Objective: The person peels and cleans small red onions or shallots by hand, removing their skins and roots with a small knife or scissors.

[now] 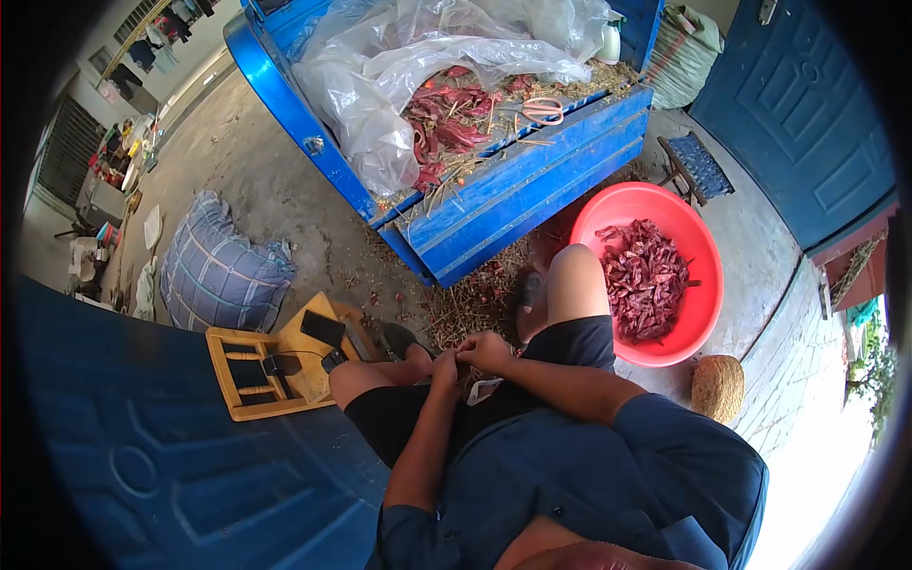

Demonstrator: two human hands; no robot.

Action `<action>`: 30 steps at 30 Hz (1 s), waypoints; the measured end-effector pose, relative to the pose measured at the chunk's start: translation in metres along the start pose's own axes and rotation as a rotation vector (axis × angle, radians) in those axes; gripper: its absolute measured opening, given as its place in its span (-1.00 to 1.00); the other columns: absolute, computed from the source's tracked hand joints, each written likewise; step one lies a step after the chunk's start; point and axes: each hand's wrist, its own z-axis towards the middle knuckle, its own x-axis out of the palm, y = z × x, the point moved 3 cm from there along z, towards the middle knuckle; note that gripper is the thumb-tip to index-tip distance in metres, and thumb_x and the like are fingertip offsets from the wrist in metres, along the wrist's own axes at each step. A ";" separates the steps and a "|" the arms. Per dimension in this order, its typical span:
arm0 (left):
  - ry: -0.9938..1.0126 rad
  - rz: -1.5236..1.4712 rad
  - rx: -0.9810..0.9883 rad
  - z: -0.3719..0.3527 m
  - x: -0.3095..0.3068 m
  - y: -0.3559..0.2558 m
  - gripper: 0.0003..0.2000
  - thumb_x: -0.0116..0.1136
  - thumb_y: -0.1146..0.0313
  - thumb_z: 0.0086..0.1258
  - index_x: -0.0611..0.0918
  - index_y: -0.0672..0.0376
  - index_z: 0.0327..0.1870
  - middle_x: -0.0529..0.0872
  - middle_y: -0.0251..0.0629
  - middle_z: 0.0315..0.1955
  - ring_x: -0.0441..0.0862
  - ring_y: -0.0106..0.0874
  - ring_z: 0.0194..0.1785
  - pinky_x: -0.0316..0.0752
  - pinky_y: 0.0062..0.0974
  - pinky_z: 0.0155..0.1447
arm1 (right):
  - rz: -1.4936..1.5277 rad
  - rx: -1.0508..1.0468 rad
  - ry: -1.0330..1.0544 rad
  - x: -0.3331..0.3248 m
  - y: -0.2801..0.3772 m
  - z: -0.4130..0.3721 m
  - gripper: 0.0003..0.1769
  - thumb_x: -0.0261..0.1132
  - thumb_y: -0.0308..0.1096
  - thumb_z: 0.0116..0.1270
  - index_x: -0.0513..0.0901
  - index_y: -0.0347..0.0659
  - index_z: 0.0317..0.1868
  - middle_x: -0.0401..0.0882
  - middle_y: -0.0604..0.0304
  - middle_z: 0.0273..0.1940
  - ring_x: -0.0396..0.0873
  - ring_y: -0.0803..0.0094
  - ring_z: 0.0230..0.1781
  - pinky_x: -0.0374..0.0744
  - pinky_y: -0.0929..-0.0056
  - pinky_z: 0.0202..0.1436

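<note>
My left hand (445, 369) and my right hand (485, 351) are close together above my lap, with fingers curled in. Whatever they hold, if anything, is too small to make out. A small pale item (483, 390) lies on my lap just below them. To the right of my knee, a red basin (699, 323) holds a heap of dried red peppers (649, 281). In front, the blue truck bed (532, 194) carries more dried red peppers (445, 123), a clear plastic sheet (372, 123) and scissors with pink handles (542, 111).
Stems and scraps (475, 306) litter the floor between my feet. On the left are a wooden chair (249, 412) with a black phone (323, 329) and a plaid sack (220, 271). A small stool (698, 167) and a woven seat (717, 389) stand near the basin.
</note>
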 end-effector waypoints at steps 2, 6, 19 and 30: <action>-0.037 -0.027 -0.012 0.002 0.006 0.002 -0.80 -0.05 0.31 0.47 0.59 0.18 -0.29 0.58 -0.32 -0.53 0.52 -0.46 -0.60 0.38 -0.43 -0.55 | 0.032 0.148 -0.044 -0.007 -0.001 -0.001 -0.71 0.53 -0.17 0.03 0.81 -0.17 -0.29 0.76 0.11 -0.40 0.72 0.36 -0.43 0.65 0.34 -0.26; 0.003 0.050 -0.129 -0.022 0.028 -0.018 -0.78 -0.05 0.24 0.49 0.57 0.12 -0.33 0.54 -0.38 -0.61 0.46 -0.49 -0.65 0.30 -0.48 -0.59 | 0.027 0.205 -0.132 -0.012 -0.017 0.009 -0.72 0.53 -0.17 0.03 0.81 -0.17 -0.32 0.75 0.11 -0.42 0.71 0.35 -0.45 0.64 0.33 -0.28; 0.158 0.007 -0.140 -0.037 0.054 -0.018 -0.74 -0.01 0.10 0.56 0.62 0.06 -0.20 0.59 -0.44 -0.54 0.53 -0.51 -0.55 0.38 -0.52 -0.49 | 0.710 0.314 -0.014 -0.027 -0.047 0.020 -0.81 0.48 -0.28 0.25 0.78 -0.20 -0.21 0.69 0.33 -0.38 0.50 0.63 -0.50 0.38 0.60 -0.50; 0.228 0.052 -0.175 -0.048 0.050 -0.012 -0.82 -0.02 0.26 0.55 0.61 0.09 -0.05 0.62 -0.45 -0.48 0.57 -0.56 -0.51 0.45 -0.57 -0.46 | 0.147 0.251 0.005 -0.038 -0.038 0.012 -0.67 0.47 -0.12 0.26 0.77 -0.25 -0.42 0.70 0.23 -0.48 0.60 0.52 -0.46 0.55 0.40 -0.35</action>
